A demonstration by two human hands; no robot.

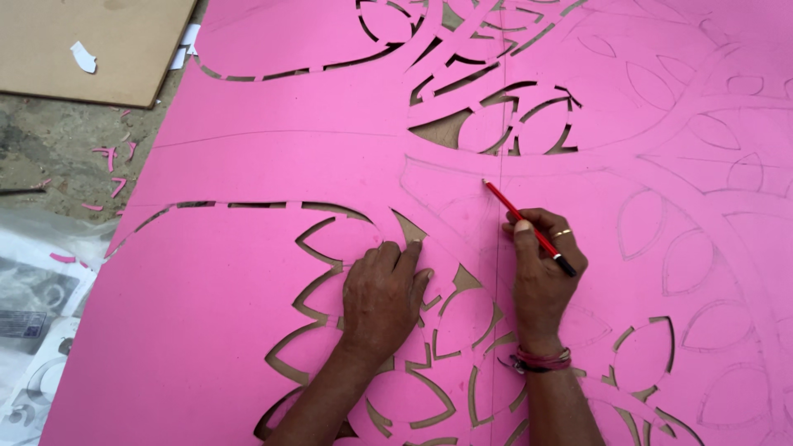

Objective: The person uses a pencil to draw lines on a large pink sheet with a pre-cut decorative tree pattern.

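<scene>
A large pink sheet (273, 165) with cut-out leaf and vine shapes lies flat and fills most of the view. My left hand (384, 289) rests palm down on it, fingers together, pressing on the cut leaf pattern. My right hand (541, 264) grips a red pencil (520, 219) whose tip touches the sheet on a faint drawn line just above the hand. A ring sits on one finger and red threads wrap the right wrist. Pencilled leaf outlines cover the sheet's right side.
A brown board (91, 45) with a white scrap lies at the top left. Pink offcuts (111, 157) are scattered on the rough grey floor (49, 149). Printed paper in clear plastic (33, 297) lies at the left edge.
</scene>
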